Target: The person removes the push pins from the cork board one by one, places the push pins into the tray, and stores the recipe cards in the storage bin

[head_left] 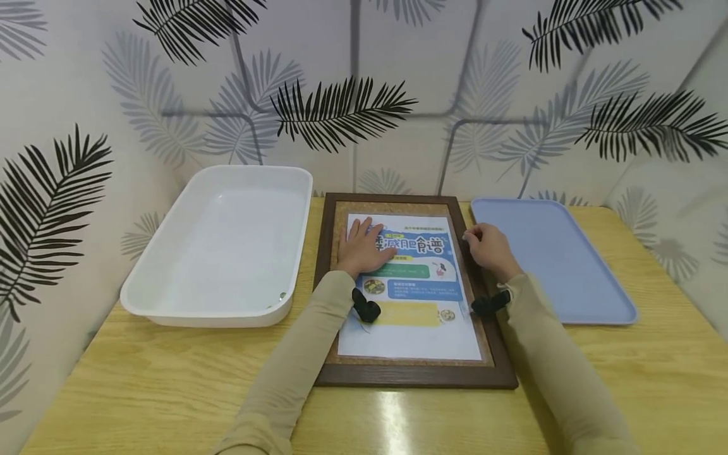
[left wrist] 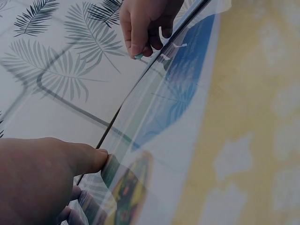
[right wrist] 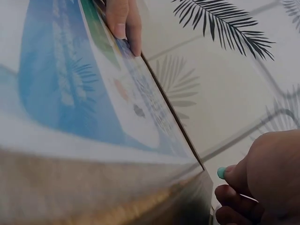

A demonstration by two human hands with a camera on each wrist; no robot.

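A printed, glossy sheet (head_left: 409,341) with blue and yellow blocks lies on a cork board (head_left: 489,354) in a dark brown frame (head_left: 415,376). My left hand (head_left: 364,248) rests on the upper left of the sheet with its fingers spread, pressing it to the board. Over the frame's right side, my right hand (head_left: 491,249) pinches a small mint-green pushpin (right wrist: 221,172) between thumb and finger. Only the pin's rounded end shows; its point is hidden. In the left wrist view the same pushpin (left wrist: 138,56) appears at the thumb tip, apart from the sheet.
Left of the board stands a deep white tray (head_left: 216,240), with small green bits (head_left: 282,296) in its near right corner. A flat lavender tray (head_left: 569,265) lies to the right. Behind the wooden table (head_left: 170,385) rises a leaf-patterned backdrop (head_left: 352,57).
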